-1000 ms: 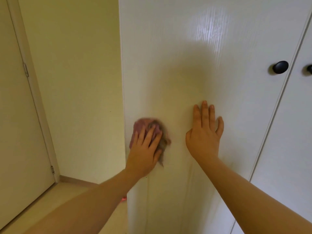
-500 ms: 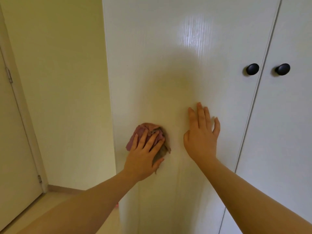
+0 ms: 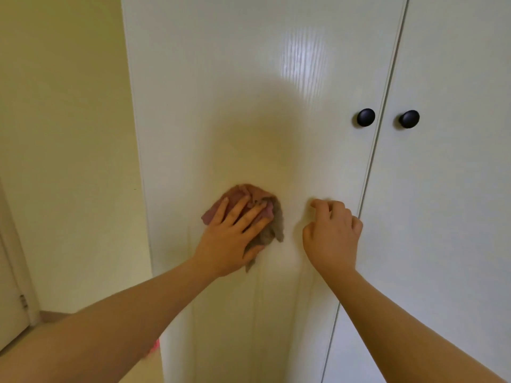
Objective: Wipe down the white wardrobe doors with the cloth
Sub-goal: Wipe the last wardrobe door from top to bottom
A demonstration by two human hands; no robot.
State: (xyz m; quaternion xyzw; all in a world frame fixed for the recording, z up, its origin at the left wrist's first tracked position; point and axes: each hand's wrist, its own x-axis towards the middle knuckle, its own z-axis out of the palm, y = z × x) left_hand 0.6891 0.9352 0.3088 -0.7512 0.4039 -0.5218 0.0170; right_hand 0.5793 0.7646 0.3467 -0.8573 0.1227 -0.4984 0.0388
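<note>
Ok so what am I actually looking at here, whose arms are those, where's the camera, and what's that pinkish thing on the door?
There is no machine here: these are a person's two bare arms, seen from a camera worn on their head, looking forward and down. The left hand presses a crumpled pink-and-grey cloth against the left wardrobe door with straight fingers. The right hand holds nothing; its curled fingers appear to rest on the same door. The two black dots are the left knob and the right knob, one per door, with the right wardrobe door beyond the seam. The yellowish wall is on the left.
</note>
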